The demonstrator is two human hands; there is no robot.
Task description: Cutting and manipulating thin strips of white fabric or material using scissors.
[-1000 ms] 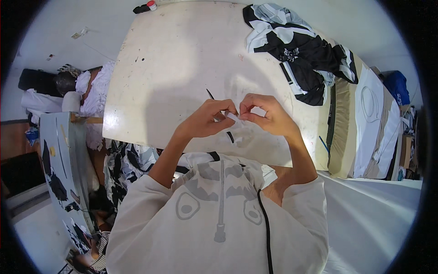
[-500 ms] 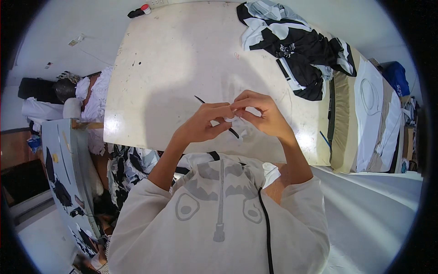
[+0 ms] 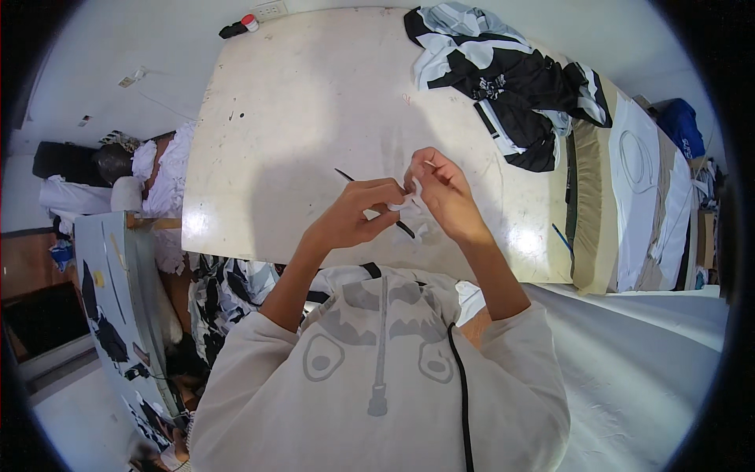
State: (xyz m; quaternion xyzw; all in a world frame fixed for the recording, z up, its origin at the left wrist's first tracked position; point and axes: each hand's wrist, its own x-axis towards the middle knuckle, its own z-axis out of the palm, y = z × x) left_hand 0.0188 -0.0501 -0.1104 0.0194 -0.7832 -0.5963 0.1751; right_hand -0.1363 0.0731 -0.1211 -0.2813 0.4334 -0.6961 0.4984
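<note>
Over the near edge of the pale table [image 3: 314,102], both my hands meet at a small, soft-looking white piece [image 3: 407,206]. Whether it is cloth or paper cannot be made out. My left hand [image 3: 355,214] is closed, its thumb and fingers pinching the piece. My right hand [image 3: 447,197] has its fingers curled in at the other side, with part of the white piece between thumb and fingers. Beneath my left hand lies a slim black tool [image 3: 406,229], its pointed end showing beyond the knuckles and its middle hidden. A white scrap [image 3: 424,231] rests beside it.
Black, white and grey garments [image 3: 511,86] are heaped at the far right. A blue pen-like stick [image 3: 561,237] lies near the right edge. At the far left stand a black object and a red-capped container [image 3: 250,22]. White cloth [image 3: 169,173] is piled left of the table.
My right hand has turned and risen slightly, its fingers curling upward with the white piece showing more between the hands. My left hand stays nearly in place.
</note>
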